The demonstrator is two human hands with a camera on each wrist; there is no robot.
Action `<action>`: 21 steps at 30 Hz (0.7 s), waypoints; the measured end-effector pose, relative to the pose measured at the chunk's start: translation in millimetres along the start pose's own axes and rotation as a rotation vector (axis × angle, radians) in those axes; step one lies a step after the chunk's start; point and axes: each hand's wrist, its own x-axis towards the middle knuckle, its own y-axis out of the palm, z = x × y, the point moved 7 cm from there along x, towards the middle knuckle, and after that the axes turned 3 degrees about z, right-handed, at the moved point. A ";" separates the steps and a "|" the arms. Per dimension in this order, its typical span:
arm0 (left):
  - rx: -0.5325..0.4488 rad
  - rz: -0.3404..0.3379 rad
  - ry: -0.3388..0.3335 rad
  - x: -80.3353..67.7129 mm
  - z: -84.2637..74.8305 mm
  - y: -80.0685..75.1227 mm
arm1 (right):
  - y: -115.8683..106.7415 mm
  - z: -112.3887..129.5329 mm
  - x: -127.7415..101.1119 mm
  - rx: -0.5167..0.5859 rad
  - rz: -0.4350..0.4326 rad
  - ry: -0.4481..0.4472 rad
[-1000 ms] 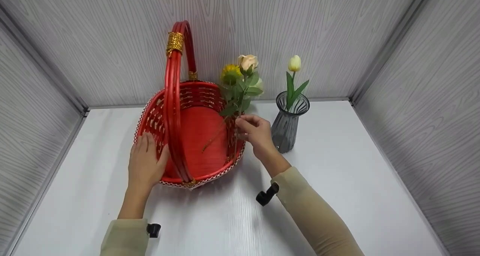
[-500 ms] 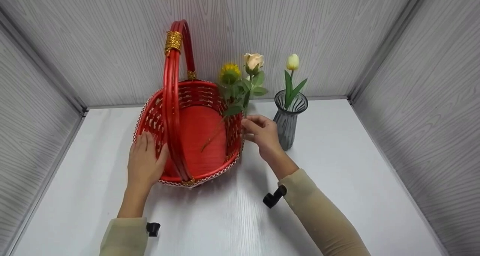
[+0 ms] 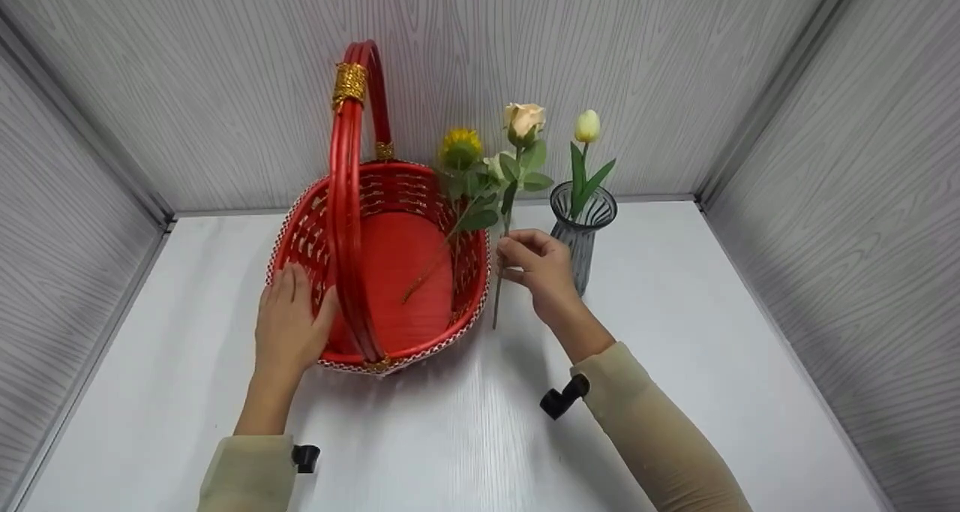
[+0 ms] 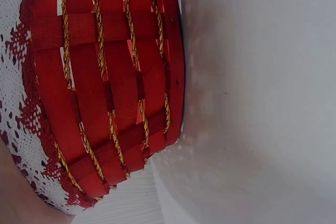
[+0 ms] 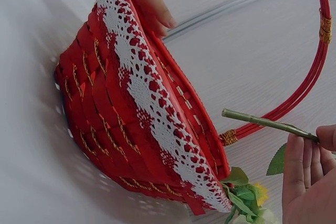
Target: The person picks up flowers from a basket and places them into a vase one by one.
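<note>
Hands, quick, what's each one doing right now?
Left hand: open, fingers resting flat on the red basket rim.
Right hand: pinching the rose by its stem, outside the basket.

We find no text, label, brand, number or sign to read in any view.

Bright, even light; wrist views perhaps blurred.
</note>
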 end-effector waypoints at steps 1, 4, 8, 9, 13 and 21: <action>0.001 -0.001 0.000 -0.1 0.1 -0.3 | -0.7 1.1 -0.4 0.005 -0.001 0.000; 0.003 -0.002 -0.001 -0.3 0.8 -0.8 | -2.2 4.0 -1.0 0.020 0.002 -0.003; 0.001 0.003 0.004 -0.2 0.8 0.5 | -4.9 6.3 -1.9 0.030 -0.003 -0.003; 0.000 0.004 0.004 -0.2 0.8 0.8 | -5.8 6.7 -2.3 0.032 -0.006 -0.002; 0.002 -0.003 0.006 -0.9 0.7 0.7 | -8.5 8.7 -3.6 0.016 -0.009 -0.006; -0.007 -0.007 0.013 -0.4 -0.6 0.4 | -17.7 18.2 -6.2 -0.001 -0.030 -0.029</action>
